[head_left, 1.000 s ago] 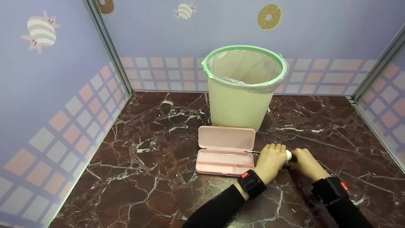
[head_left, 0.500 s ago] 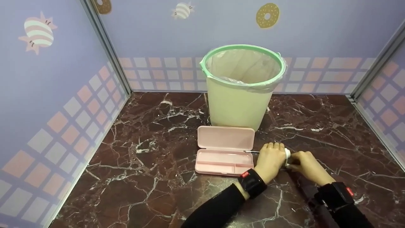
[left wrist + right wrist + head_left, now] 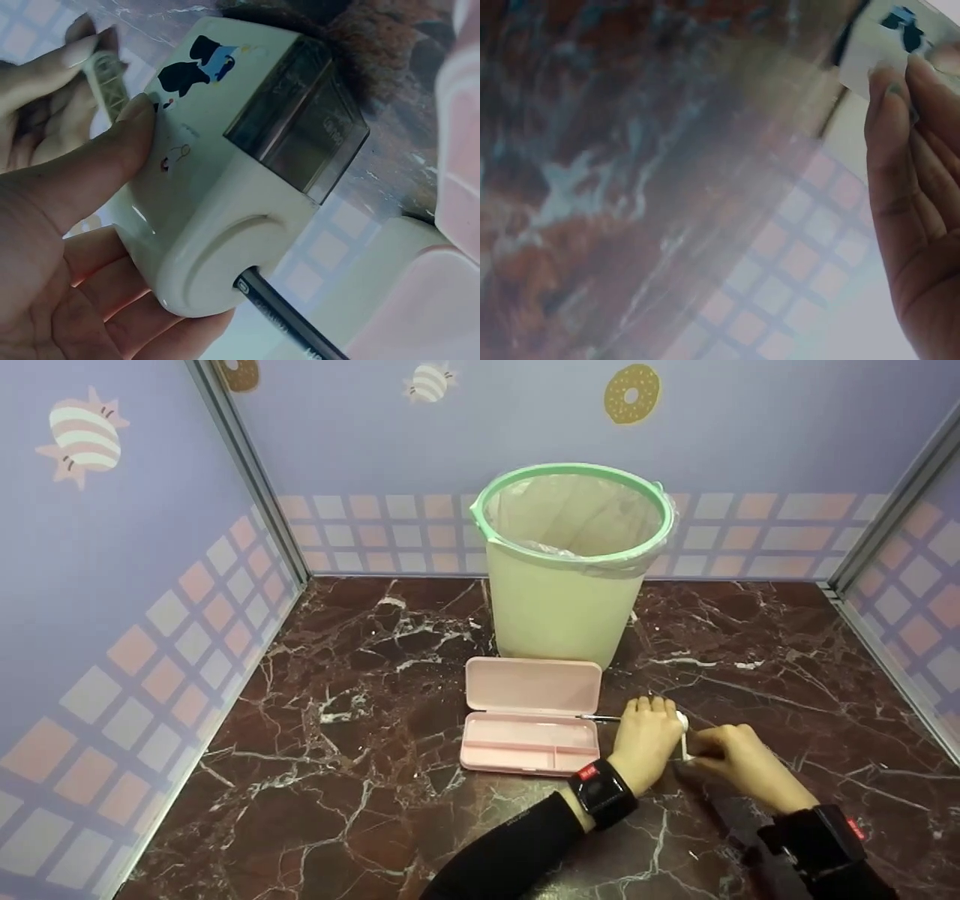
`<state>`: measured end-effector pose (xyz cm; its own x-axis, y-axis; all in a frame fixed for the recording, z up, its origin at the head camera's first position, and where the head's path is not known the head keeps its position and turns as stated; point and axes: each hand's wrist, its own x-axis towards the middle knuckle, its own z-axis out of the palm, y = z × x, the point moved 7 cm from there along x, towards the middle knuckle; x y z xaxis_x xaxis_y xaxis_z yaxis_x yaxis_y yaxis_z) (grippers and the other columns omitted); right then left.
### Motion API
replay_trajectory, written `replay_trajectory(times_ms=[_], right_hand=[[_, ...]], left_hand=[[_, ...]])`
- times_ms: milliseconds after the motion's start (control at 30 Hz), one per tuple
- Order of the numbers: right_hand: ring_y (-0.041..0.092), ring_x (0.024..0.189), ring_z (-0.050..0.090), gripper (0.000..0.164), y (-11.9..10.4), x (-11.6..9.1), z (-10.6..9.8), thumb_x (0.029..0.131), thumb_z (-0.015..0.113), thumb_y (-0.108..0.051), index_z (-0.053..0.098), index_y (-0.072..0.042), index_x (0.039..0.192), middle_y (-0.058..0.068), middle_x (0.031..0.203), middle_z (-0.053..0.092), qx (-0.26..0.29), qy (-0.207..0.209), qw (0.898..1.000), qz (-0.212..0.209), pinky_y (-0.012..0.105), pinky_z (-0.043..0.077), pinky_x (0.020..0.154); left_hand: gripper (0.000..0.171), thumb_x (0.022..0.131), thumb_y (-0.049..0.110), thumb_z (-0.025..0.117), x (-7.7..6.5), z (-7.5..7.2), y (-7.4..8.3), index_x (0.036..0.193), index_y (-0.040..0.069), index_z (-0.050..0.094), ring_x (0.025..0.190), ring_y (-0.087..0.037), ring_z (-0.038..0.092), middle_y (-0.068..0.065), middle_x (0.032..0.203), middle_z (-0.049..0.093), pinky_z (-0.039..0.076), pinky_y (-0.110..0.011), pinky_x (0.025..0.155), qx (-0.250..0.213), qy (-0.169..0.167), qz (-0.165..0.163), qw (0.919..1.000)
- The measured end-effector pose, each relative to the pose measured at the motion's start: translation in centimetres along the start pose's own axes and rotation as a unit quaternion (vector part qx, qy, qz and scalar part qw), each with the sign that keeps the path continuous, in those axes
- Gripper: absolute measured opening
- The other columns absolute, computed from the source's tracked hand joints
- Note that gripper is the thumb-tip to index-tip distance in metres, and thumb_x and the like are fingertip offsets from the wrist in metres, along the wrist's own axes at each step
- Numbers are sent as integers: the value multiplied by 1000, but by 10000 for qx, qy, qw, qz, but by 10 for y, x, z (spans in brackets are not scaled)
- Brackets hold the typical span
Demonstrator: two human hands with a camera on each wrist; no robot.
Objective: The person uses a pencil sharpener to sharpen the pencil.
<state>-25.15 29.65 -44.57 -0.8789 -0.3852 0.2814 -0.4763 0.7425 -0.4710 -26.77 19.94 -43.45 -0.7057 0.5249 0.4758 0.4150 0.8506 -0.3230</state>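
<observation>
In the left wrist view my left hand [image 3: 71, 217] grips a white crank pencil sharpener [image 3: 191, 217] with penguin pictures and a dark see-through shavings drawer [image 3: 300, 120]. A dark pencil [image 3: 285, 311] sticks out of its front hole; in the head view its other end reaches over the hinge of the open pink pencil case [image 3: 533, 686]. Behind the sharpener, the fingertips of my right hand [image 3: 739, 757] pinch the end of the white crank [image 3: 107, 79]. In the head view my left hand hides most of the sharpener body.
A pale green wastebasket [image 3: 562, 607] with a green rim and a clear liner stands behind the pencil case. Patterned panels [image 3: 360, 435] enclose the dark marble tabletop [image 3: 315, 810] at the back and both sides.
My right hand has shifted a little to the right, and the white crank arm now shows pointing toward me. My left hand keeps its hold on the sharpener in nearly the same place.
</observation>
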Motion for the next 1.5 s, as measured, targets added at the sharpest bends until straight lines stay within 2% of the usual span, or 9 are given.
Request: replay_trajectory(times_ms=[100, 267, 500, 733, 967, 1167, 1367, 1500], right_hand=[[-5, 57, 51, 16, -6, 0, -6, 75, 78, 0, 68, -12, 72, -5, 66, 65, 203, 19, 9998, 74, 21, 46, 51], [-5, 58, 53, 16, -15, 1, -13, 74, 78, 1, 69, -12, 73, -3, 68, 68, 121, 187, 9997, -134, 19, 47, 52], [-7, 62, 56, 17, -15, -3, -19, 71, 80, 2, 71, -12, 75, -4, 71, 71, -99, 758, 9968, -240, 12, 47, 56], [-1, 67, 65, 21, -14, -8, -24, 69, 79, 11, 73, -6, 79, 5, 75, 74, 160, 1480, 9887, -165, 6, 49, 62], [12, 71, 70, 29, -19, -13, -25, 65, 79, 16, 73, -3, 86, 8, 84, 75, -497, 2207, 9727, -524, 2, 47, 69], [24, 73, 71, 30, -20, -14, -29, 63, 79, 16, 72, 0, 88, 11, 85, 74, -941, 2619, 9582, -661, 0, 44, 76], [26, 76, 71, 27, -21, -11, -31, 65, 80, 11, 72, 0, 88, 12, 86, 73, -1203, 2706, 9521, -763, 2, 45, 80], [27, 78, 72, 27, -23, -5, -30, 64, 81, 9, 71, 1, 88, 13, 85, 73, -1424, 2673, 9491, -866, 13, 50, 77]], left_hand=[[26, 94, 27, 50, 0, 1, -2, 108, 22, 70, 85, -5, 64, 11, 92, 68, 48, -20, 75, 61, 0, 12, 10000], [22, 93, 27, 52, -1, 2, -4, 105, 23, 70, 81, -5, 63, 12, 89, 67, 48, -20, 71, 92, 76, 64, 9999], [23, 93, 27, 52, -3, 6, -2, 108, 22, 69, 82, -4, 62, 11, 92, 66, 48, -18, 74, -6, -149, 275, 9995], [22, 93, 27, 53, -1, 4, -3, 105, 21, 70, 77, -4, 62, 11, 86, 66, 48, -18, 70, 118, 173, 336, 9992], [21, 93, 26, 54, 0, 1, -6, 104, 19, 71, 75, -4, 62, 10, 85, 66, 49, -18, 69, 89, 474, 307, 9984], [22, 94, 24, 54, 2, 1, -3, 107, 18, 71, 78, -5, 64, 9, 87, 68, 51, -18, 73, 39, 398, 440, 9982], [23, 95, 23, 53, 3, 2, -2, 108, 19, 71, 78, -4, 63, 10, 88, 68, 51, -18, 73, 29, 358, 523, 9980], [23, 95, 23, 53, 3, 3, -3, 108, 18, 71, 78, -4, 62, 10, 89, 68, 50, -18, 73, -9, 373, 585, 9976]])
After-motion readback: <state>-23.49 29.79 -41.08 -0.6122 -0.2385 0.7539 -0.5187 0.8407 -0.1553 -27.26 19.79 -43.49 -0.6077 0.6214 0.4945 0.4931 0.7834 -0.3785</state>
